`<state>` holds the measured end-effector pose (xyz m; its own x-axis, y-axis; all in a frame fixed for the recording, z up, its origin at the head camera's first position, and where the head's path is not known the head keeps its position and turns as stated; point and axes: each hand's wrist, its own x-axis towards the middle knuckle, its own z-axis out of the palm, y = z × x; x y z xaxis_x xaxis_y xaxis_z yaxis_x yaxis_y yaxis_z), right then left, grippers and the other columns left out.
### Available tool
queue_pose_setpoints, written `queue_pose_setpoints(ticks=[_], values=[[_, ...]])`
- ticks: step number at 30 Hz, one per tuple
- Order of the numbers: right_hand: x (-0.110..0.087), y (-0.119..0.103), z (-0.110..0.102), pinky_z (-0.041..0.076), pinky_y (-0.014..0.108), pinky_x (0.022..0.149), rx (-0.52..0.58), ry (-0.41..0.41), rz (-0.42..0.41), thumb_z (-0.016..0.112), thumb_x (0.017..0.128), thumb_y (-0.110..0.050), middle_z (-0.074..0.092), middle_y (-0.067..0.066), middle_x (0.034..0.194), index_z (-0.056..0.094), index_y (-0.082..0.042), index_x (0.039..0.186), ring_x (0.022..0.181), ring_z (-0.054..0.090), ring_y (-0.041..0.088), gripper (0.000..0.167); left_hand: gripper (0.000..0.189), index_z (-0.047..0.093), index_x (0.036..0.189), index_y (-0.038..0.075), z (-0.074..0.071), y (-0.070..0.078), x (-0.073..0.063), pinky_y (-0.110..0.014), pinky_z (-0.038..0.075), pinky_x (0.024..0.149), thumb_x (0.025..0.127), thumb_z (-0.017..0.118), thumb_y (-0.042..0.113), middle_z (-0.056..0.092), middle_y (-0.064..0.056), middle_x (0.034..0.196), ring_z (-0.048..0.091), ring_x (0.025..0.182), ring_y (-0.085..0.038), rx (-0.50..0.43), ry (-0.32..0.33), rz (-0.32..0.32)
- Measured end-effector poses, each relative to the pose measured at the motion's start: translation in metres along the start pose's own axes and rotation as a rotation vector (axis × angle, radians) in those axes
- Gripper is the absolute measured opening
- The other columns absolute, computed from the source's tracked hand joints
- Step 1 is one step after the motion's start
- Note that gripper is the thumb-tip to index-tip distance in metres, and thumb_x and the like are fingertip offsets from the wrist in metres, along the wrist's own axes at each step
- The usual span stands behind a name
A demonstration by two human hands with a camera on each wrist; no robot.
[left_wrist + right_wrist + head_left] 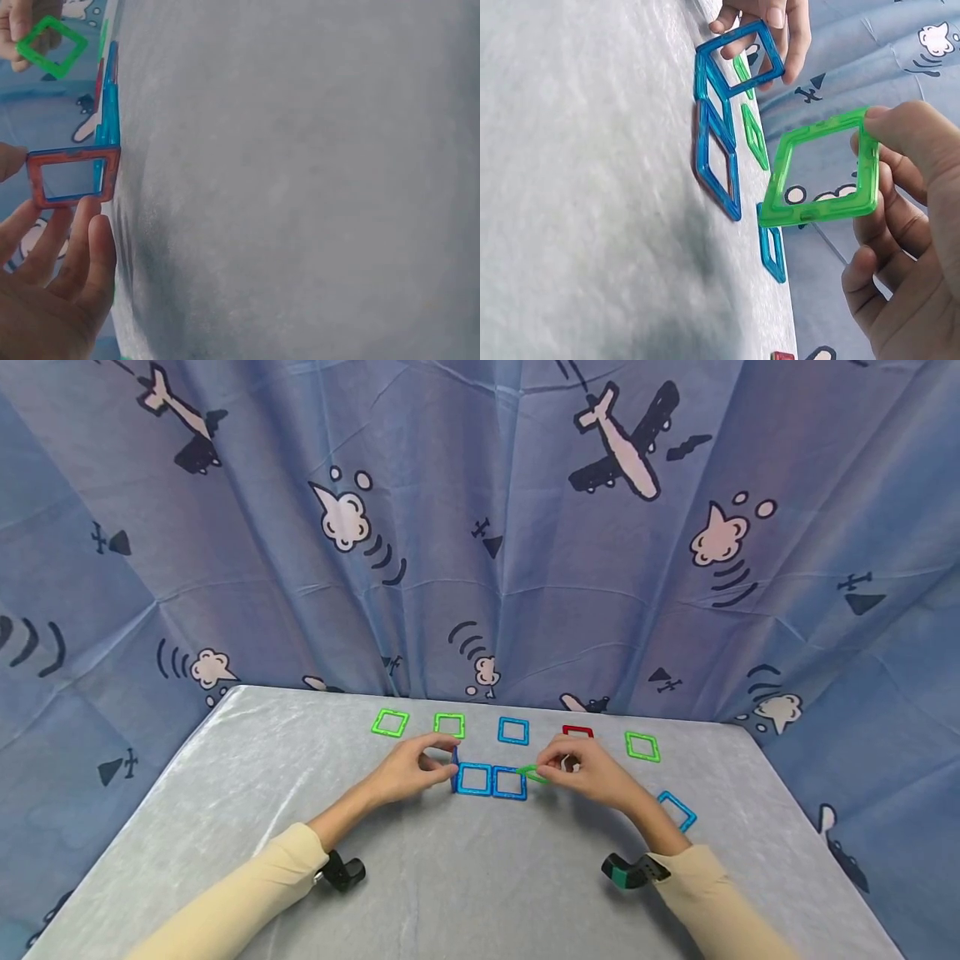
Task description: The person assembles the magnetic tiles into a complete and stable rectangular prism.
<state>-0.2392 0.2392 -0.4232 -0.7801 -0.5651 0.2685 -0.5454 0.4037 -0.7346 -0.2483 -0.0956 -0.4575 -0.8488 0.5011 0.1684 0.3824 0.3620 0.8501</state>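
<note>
My left hand [408,768] holds an upright square tile frame, blue [773,47] in the right wrist view and reddish [74,201] in the left wrist view. Its lower edge meets a blue square tile [474,792] lying flat on the table. A second blue tile [510,796] lies flat against that one's right side. Between thumb and fingers, my right hand [588,768] pinches a green square tile [817,216] by one side. This green tile is tilted and raised near the right edge of the second blue tile.
Along the back of the grey table [480,877] lie two green tiles [450,716], a blue tile [513,742], a red tile [577,728] and another green tile [644,757]. One more blue tile [681,805] lies beside the right forearm. A patterned curtain [480,527] hangs behind.
</note>
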Motion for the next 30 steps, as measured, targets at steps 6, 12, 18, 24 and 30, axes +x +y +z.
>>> queue_pose_setpoints(ticks=[6,12,18,24,30], values=[[0.004,-0.004,0.005,0.046,0.029,0.064,0.009,-0.004,-0.017,0.076,0.092,-0.003,0.063,-0.002,0.086,0.076,-0.01,0.093,0.078,0.058,0.019,0.007,0.047,0.058,0.14,0.002,0.0,0.001,0.0,-0.033,0.056,0.071,0.097,0.072,0.016,0.064,-0.013,0.128,0.071,0.095,-0.019,-0.014,0.001,0.001],[0.008,-0.007,0.012,0.044,0.03,0.063,0.011,-0.024,-0.028,0.073,0.091,0.006,0.065,0.006,0.086,0.075,-0.006,0.095,0.078,0.057,0.024,0.013,0.048,0.057,0.14,0.003,-0.001,0.001,0.0,-0.035,0.056,0.068,0.097,0.073,0.016,0.064,-0.016,0.127,0.072,0.094,-0.023,-0.043,0.0,0.008],[0.01,-0.031,0.014,0.046,0.029,0.065,0.04,-0.046,-0.026,0.071,0.09,0.009,0.067,0.013,0.088,0.074,0.0,0.094,0.079,0.058,0.024,0.01,0.046,0.058,0.138,0.001,-0.001,0.001,0.0,-0.035,0.056,0.065,0.097,0.072,0.017,0.064,-0.017,0.128,0.071,0.094,-0.023,-0.049,-0.004,0.006],[0.013,-0.043,0.02,0.048,0.031,0.066,0.065,-0.059,-0.049,0.072,0.09,0.008,0.069,0.009,0.087,0.074,0.004,0.096,0.078,0.06,0.023,0.008,0.046,0.059,0.138,0.0,-0.003,0.002,0.0,-0.035,0.056,0.065,0.097,0.073,0.016,0.064,-0.017,0.129,0.071,0.094,-0.022,-0.055,-0.007,0.001],[0.017,-0.046,0.027,0.049,0.032,0.067,0.07,-0.082,-0.022,0.073,0.091,0.005,0.071,0.01,0.089,0.076,0.004,0.098,0.078,0.06,0.023,0.008,0.046,0.059,0.137,-0.001,-0.003,0.001,-0.001,-0.034,0.056,0.065,0.097,0.073,0.016,0.064,-0.019,0.129,0.072,0.094,-0.024,-0.061,-0.011,0.004]])
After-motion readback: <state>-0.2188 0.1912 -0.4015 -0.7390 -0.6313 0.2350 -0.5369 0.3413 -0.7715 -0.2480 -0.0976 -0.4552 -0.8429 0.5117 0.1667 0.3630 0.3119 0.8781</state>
